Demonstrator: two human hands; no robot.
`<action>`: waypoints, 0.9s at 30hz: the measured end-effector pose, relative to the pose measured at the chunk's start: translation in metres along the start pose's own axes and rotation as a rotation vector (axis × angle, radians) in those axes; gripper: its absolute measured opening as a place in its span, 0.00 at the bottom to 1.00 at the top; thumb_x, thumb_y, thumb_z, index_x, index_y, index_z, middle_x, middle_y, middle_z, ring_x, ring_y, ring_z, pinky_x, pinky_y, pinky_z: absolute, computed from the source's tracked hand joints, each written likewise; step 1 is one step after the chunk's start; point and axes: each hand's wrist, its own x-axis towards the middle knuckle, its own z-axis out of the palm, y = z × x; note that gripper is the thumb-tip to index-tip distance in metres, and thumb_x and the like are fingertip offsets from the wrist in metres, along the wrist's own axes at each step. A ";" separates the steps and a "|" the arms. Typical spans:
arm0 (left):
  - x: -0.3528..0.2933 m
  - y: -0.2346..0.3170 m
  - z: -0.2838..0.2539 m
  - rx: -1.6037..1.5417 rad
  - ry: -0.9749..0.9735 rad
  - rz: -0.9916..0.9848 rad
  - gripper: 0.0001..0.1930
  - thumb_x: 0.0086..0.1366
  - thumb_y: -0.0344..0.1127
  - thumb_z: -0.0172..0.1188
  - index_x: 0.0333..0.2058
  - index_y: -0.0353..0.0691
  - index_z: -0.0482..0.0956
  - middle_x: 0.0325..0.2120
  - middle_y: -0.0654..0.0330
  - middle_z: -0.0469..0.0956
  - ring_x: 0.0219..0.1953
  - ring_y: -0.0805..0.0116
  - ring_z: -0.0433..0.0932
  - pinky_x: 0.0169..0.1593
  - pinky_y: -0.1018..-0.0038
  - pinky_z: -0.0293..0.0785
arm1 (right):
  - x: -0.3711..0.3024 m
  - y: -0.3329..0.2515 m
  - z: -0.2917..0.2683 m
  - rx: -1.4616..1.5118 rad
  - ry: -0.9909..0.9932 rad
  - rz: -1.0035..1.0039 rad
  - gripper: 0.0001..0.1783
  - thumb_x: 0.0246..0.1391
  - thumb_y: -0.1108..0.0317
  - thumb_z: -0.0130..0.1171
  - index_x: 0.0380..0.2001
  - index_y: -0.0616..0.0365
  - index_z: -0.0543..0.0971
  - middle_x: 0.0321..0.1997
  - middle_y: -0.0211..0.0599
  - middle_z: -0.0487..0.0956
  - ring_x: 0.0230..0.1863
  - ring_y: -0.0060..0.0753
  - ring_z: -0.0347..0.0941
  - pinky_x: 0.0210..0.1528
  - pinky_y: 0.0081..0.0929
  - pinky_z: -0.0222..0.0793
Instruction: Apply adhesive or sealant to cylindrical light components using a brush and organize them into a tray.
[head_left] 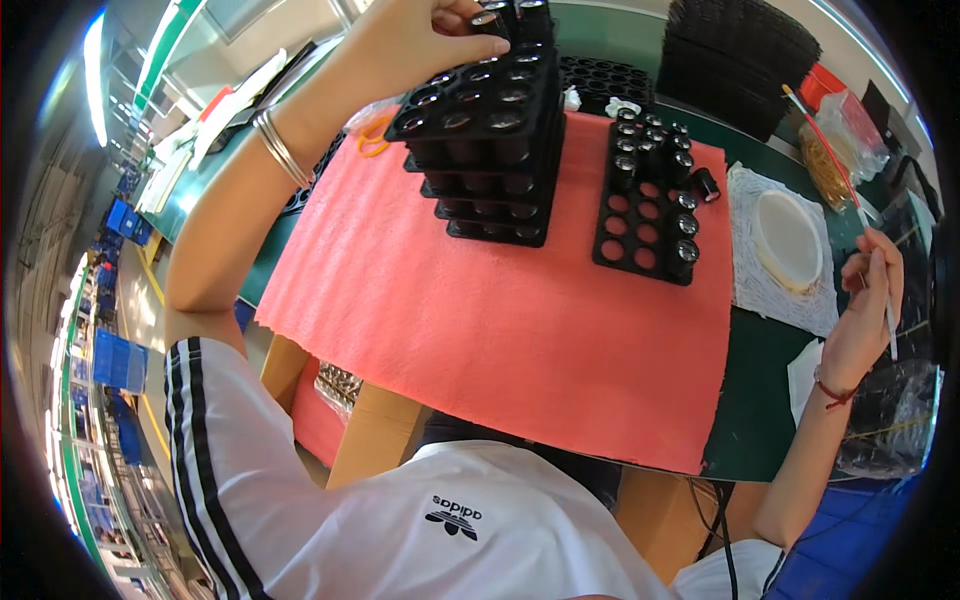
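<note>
Head view: a pink sheet (480, 320) is lying under a tray stack (490, 150) and a part-filled tray (631, 241). The right hand (870, 285) is grasping a thin stick (851, 188); the left hand (447, 40) is seemingly pinching a black cap (487, 21) atop the stack (partly hidden), apparently picking or seating it, which is calling for straight movement.

Tray stack (490, 155) on mat (480, 330), left of single tray (632, 222); dish (788, 238) on sheet (762, 285), right of mat.

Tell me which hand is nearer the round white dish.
Right. The right hand is just right of the dish; the left hand is far across, at the black tray stack.
</note>
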 end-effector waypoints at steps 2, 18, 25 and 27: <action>0.010 0.008 0.000 0.037 -0.024 -0.039 0.19 0.47 0.43 0.66 0.30 0.31 0.76 0.20 0.57 0.76 0.23 0.74 0.73 0.30 0.77 0.69 | -0.001 -0.003 0.000 -0.035 -0.022 -0.018 0.13 0.59 0.65 0.43 0.39 0.59 0.75 0.32 0.28 0.72 0.27 0.14 0.59 0.30 0.15 0.52; 0.042 -0.010 0.020 0.095 -0.095 0.060 0.23 0.48 0.51 0.64 0.31 0.32 0.79 0.19 0.65 0.74 0.23 0.80 0.70 0.31 0.81 0.65 | -0.002 -0.013 0.006 0.009 -0.019 -0.053 0.12 0.57 0.67 0.46 0.36 0.61 0.76 0.28 0.28 0.74 0.25 0.12 0.62 0.28 0.12 0.53; 0.049 0.003 0.014 0.217 -0.148 0.125 0.21 0.48 0.49 0.64 0.24 0.33 0.77 0.16 0.66 0.70 0.21 0.80 0.68 0.29 0.80 0.64 | -0.001 -0.007 0.004 0.014 -0.025 -0.064 0.11 0.56 0.68 0.46 0.36 0.62 0.77 0.29 0.29 0.74 0.25 0.13 0.60 0.28 0.13 0.52; 0.062 -0.002 0.007 0.265 -0.281 0.086 0.20 0.48 0.48 0.64 0.21 0.33 0.76 0.14 0.67 0.69 0.20 0.79 0.67 0.27 0.79 0.63 | 0.000 -0.007 0.004 0.025 -0.023 -0.064 0.11 0.56 0.69 0.46 0.36 0.62 0.77 0.29 0.29 0.74 0.25 0.13 0.60 0.28 0.13 0.52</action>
